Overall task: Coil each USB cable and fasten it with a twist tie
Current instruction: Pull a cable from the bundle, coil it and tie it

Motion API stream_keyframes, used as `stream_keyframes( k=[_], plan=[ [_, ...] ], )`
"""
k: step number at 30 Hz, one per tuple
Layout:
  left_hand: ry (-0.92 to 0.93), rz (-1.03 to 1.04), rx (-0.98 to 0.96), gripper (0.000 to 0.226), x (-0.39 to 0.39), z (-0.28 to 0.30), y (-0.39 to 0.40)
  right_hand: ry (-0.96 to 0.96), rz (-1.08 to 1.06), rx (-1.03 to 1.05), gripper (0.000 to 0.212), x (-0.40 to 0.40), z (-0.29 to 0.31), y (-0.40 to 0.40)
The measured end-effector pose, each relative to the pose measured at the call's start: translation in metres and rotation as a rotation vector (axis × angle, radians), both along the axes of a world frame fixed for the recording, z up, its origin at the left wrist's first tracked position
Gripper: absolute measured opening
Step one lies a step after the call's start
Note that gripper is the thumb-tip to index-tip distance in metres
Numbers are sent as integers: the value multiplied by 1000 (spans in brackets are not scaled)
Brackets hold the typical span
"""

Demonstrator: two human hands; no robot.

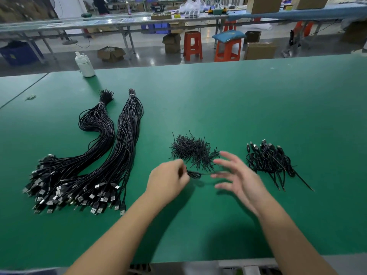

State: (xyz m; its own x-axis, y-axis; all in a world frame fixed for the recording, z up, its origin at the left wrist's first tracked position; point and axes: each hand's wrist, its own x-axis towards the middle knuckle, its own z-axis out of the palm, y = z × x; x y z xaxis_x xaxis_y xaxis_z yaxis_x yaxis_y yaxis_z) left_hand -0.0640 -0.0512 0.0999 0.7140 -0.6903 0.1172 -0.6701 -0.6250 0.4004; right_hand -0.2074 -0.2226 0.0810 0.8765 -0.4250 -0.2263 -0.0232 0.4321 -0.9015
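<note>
Pinching a small coil (194, 174) in your left hand (167, 178), you keep its loops just past those closed fingertips. Your right hand (236, 175), blurred, fingers spread and empty, hovers beside the ties (191, 151); loosen that pinch and the coil may spring open.

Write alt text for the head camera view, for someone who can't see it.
A person's left hand pinches a small black cable coil above a green table, the blurred right hand open beside it. Uncoiled cable bundles lie left, twist ties centre, finished coils right.
</note>
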Motion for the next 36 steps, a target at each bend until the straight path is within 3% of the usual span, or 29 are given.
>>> stream_keyframes(
  k=[2, 6, 9, 11, 13, 15, 17, 22, 25, 27, 30, 33, 36],
  plan=[
    [314, 83, -182, 10, 5, 9, 2, -15, -87, -10, 30, -3, 10, -6],
    [835, 139, -428, 14, -2, 22, -2, 28, 24, -478, 36, 5, 17, 14],
    [1057, 116, -473, 11, -9, 25, -7, 65, 49, -661, 31, 18, 24, 28],
    [1106, 95, -476, 11, -11, 25, -9, 86, 30, -800, 21, 23, 26, 31],
    [1072, 80, -467, 13, -11, 26, -9, 82, 21, -830, 14, 25, 28, 32],
    [915, 48, -430, 15, -10, 27, -9, 115, 23, -820, 8, 26, 29, 33],
    [619, -38, -341, 17, -9, 28, -7, 160, -8, -786, 6, 27, 28, 32],
    [-220, -335, -141, 8, -13, 26, -2, 161, 1, -431, 21, 25, 25, 31],
    [-583, -501, -91, 12, -14, 23, -1, 119, 40, -257, 6, 25, 25, 30],
    [-602, -525, -90, 13, -14, 20, -1, 100, 53, -160, 5, 23, 23, 28],
    [-367, -416, -139, 6, -15, 19, 1, 66, 76, -47, 20, 19, 19, 24],
    [11, -250, -199, 7, -13, 20, 0, 63, 124, -219, 25, 17, 19, 26],
    [131, -244, -192, 12, -12, 21, -1, 105, 96, -472, 13, 18, 20, 27]
  ],
)
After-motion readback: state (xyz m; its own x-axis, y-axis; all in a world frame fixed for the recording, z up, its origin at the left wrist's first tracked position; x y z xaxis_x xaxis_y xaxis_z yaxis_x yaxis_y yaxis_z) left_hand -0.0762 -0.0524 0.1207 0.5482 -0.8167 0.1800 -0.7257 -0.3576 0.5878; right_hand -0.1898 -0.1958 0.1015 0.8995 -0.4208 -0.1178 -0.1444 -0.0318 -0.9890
